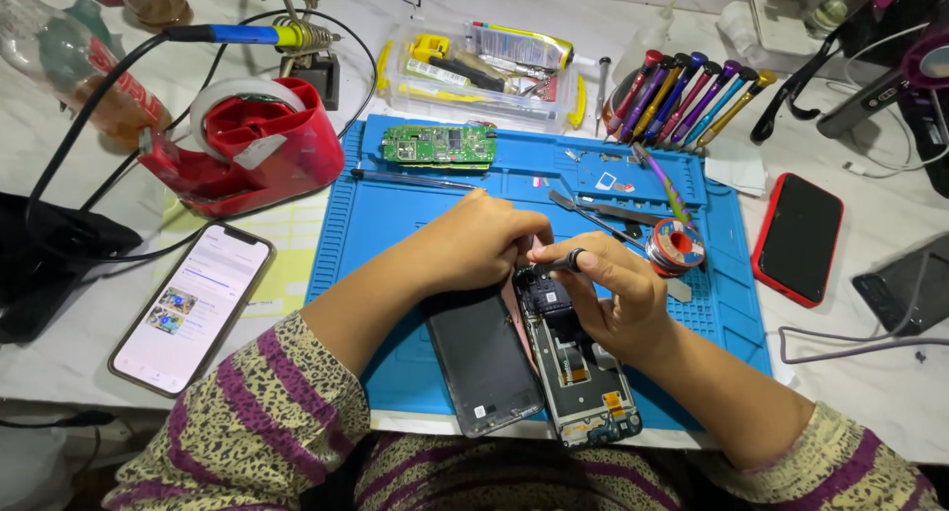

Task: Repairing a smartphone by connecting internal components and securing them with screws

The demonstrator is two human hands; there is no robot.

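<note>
Nearest to the person, at the front edge of the blue silicone work mat point(415, 373), lies the opened black smartphone frame with its bare inner parts point(583, 373), and its dark loose display panel point(484, 358) lies just beside it on the left. The left hand point(474, 244) is curled closed over the top of the frame, pressing there; the right hand point(618, 294) grips a thin black-handled screwdriver point(568, 262) with its tip down in the upper part. I judge that the tip could slip and scratch the small connectors, and the panel, reaching over the mat edge, could slide off if an elbow pushes it. Farther left a lit white-screen phone point(193, 308) rests on the pale marble table point(59, 363). Farther back are a green circuit board point(440, 145), a red tape dispenser point(247, 145), a row of coloured screwdrivers point(682, 96) and a red-cased phone point(799, 236).
</note>
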